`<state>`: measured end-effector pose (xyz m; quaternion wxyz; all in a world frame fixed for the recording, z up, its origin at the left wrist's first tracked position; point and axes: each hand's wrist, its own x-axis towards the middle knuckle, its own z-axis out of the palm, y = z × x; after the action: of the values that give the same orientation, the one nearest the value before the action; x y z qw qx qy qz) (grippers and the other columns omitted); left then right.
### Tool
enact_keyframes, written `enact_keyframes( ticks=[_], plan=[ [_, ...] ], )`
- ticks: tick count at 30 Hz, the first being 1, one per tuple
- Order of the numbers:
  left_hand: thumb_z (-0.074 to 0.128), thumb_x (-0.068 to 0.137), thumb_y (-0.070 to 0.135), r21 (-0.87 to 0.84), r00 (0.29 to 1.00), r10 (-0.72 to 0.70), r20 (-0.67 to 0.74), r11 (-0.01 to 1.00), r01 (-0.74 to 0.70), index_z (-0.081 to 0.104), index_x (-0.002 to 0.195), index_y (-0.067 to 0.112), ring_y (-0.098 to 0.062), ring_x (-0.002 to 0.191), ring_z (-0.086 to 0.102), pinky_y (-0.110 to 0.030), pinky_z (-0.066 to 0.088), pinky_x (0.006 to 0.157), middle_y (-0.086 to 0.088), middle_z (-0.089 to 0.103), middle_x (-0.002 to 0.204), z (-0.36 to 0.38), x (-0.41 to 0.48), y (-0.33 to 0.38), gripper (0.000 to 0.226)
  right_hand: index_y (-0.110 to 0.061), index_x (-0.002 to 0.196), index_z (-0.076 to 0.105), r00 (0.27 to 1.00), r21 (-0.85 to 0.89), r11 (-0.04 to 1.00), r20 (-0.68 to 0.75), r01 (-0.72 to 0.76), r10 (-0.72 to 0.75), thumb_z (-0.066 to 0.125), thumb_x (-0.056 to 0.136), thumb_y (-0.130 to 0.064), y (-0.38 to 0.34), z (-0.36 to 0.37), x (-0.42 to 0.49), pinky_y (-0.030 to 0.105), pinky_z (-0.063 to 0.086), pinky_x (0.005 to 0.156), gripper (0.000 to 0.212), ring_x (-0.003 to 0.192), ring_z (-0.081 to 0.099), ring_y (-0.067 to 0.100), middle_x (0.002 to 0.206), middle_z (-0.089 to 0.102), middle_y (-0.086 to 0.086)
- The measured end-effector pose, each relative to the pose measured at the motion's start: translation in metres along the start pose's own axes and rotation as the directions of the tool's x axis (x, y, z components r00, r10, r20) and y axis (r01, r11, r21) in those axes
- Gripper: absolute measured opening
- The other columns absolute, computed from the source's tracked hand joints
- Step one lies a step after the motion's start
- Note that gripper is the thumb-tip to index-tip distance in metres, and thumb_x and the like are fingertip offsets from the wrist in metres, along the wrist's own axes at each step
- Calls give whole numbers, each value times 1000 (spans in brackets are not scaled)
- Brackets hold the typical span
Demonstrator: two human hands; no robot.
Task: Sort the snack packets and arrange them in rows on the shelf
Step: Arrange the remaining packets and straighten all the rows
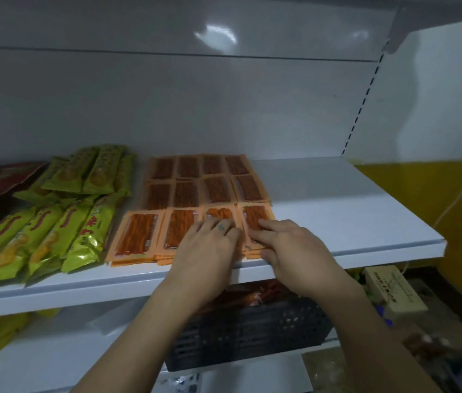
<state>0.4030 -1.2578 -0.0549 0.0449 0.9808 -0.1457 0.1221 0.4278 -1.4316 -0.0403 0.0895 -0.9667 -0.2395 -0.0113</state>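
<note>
Orange snack packets [195,191] lie flat on the white shelf [337,211] in three rows of four, with the front row stacked. Left hand [207,245] rests on the block's third front stack from the left, fingers [210,222] straight, grasping nothing; right hand [289,245] lies on the block's front-right stack with the thumb at its edge, pinch or not cannot tell. Green packets [54,222] lie just left of the block; black basket [252,330] sits below it.
</note>
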Motion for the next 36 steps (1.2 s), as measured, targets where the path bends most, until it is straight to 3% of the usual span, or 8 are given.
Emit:
enact_keyframes(
  ticks=[6, 18, 23, 27, 30, 34, 36],
  plan=[
    [64, 92, 22, -66, 998, -67, 1, 996, 67, 40, 146, 34, -12, 143, 29, -33, 26, 118, 11, 37, 154, 8, 0, -3, 59, -37, 146, 41, 997, -2, 997, 11, 72, -72, 52, 100, -26, 14, 2, 4, 31, 28, 112, 49, 139, 30, 16, 157, 33, -9],
    [65, 92, 22, -150, 995, -96, -30, 985, 91, 44, 144, 33, -9, 143, 29, -28, 23, 116, 11, 38, 154, 12, 0, -4, 57, -42, 147, 37, 992, 9, 992, 20, 125, -125, 48, 100, -33, 25, 3, 10, 34, 29, 111, 48, 138, 28, 14, 157, 30, -12],
    [59, 90, 51, -130, 997, -65, 28, 989, 68, 34, 149, 33, -12, 144, 26, -34, 19, 120, 8, 32, 157, 1, -2, -8, 66, -45, 148, 31, 985, 14, 986, 43, 169, -169, 53, 96, -43, 28, -5, 9, 34, 24, 114, 57, 141, 26, 15, 159, 26, -11],
    [50, 92, 59, -100, 994, -101, 33, 990, 104, 30, 150, 35, -13, 144, 24, -36, 17, 118, 8, 30, 157, -14, -5, -19, 66, -51, 146, 31, 990, 135, 980, -11, 144, -144, 62, 88, -53, 40, -22, 15, 37, 25, 117, 66, 142, 27, 12, 159, 22, -17],
    [49, 91, 60, -89, 985, -154, 83, 983, 161, 34, 146, 38, -16, 138, 35, -39, 25, 114, 7, 41, 151, -26, -1, -30, 61, -49, 143, 39, 993, 152, 981, -36, 118, -114, 59, 91, -50, 47, -28, 26, 38, 31, 115, 56, 139, 35, 11, 155, 34, -16],
    [46, 92, 63, -9, 954, -160, 252, 986, 168, 31, 148, 41, -19, 143, 30, -45, 25, 117, 7, 29, 158, -34, 6, -47, 63, -45, 142, 44, 987, 99, 986, 78, 133, -141, 57, 90, -56, 34, -20, 37, 39, 31, 115, 55, 139, 35, 14, 156, 32, -12],
    [46, 91, 64, -25, 946, -154, 286, 985, 168, 35, 148, 39, -17, 139, 35, -41, 32, 114, 6, 34, 156, -32, 4, -50, 63, -42, 139, 49, 983, 94, 987, 114, 132, -142, 60, 87, -57, 28, -12, 38, 36, 36, 110, 55, 134, 40, 13, 154, 36, -12]
  ],
)
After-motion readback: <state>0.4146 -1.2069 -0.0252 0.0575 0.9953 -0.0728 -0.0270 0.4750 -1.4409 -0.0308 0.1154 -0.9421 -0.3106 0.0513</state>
